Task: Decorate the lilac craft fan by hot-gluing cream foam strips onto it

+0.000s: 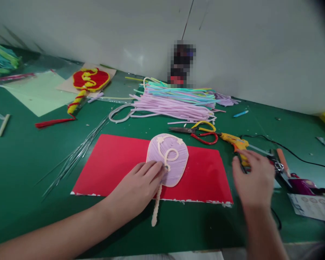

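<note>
A small lilac hand fan (180, 159) with a cream edge, a looped cream stem and little cream flowers lies on a red sheet (203, 173). Its twisted cream handle (156, 209) points toward me past the sheet's front edge. My left hand (142, 182) is closed at the lower left of the fan, fingertips pressed together at the curl's end; the thumb is hidden. At the right, my right hand (256, 178) has its thumb and fingers around the handle of a yellow glue gun (235, 141), which lies on the table.
Scissors (203, 133) with yellow and red handles lie behind the sheet. Beyond them is a pile of pastel pipe cleaners (176, 103). Thin wires (78, 153) lie left, near a red-and-yellow fan (90, 79). A black cord (287, 148) crosses the right side.
</note>
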Available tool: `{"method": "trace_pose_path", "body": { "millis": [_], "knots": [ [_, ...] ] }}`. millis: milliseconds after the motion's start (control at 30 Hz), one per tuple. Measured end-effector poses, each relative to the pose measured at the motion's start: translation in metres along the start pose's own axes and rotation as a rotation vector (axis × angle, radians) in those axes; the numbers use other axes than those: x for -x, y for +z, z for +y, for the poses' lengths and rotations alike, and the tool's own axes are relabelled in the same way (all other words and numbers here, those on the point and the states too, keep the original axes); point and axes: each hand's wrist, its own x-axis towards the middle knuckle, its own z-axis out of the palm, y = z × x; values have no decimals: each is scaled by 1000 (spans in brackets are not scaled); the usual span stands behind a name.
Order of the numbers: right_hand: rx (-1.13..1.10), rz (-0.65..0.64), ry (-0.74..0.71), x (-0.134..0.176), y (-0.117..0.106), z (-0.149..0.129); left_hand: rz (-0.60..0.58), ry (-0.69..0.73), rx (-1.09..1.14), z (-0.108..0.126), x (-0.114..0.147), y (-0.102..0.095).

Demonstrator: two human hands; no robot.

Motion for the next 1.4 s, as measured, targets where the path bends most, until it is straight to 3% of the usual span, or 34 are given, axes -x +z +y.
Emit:
{"method": "trace_pose_path", "body": {
  "millis": [33, 100, 167, 233, 567, 667, 733, 833, 967, 1067, 1200, 1400],
  "knots": [
    [105, 8, 82, -7, 2, 21, -2, -4, -4, 0, 0, 0],
    [223, -93, 204, -18, 8, 55, -5, -8, -6, 0, 0, -1],
    [191, -290, 292, -24, 16, 76, -6, 2, -1, 0, 0, -1],
    [144, -362, 366, -27, 23, 86, -6, 14, 1, -1, 0, -1],
    [183, -188, 384, -53, 28, 104, -2, 11, 10, -1, 1, 0],
    [195, -187, 361, -64, 30, 107, -3, 9, 8, -1, 2, 0],
    [198, -158, 323, -64, 29, 94, -1, 12, 9, -1, 3, 0],
    [154, -57, 188, -45, 17, 42, -2, 20, 17, -1, 4, 2],
    [-261, -75, -157, 6, -8, -58, 1, 15, 42, -3, 4, 4],
    [-462, -191, -262, 42, -17, -110, 9, 5, 55, -4, 4, 4],
    [-556, -317, -272, 61, -15, -127, 22, 4, 55, -3, 5, 5],
    [-573, -332, -255, 59, -10, -126, 28, -29, 127, -4, 3, 5]
  ]
}}
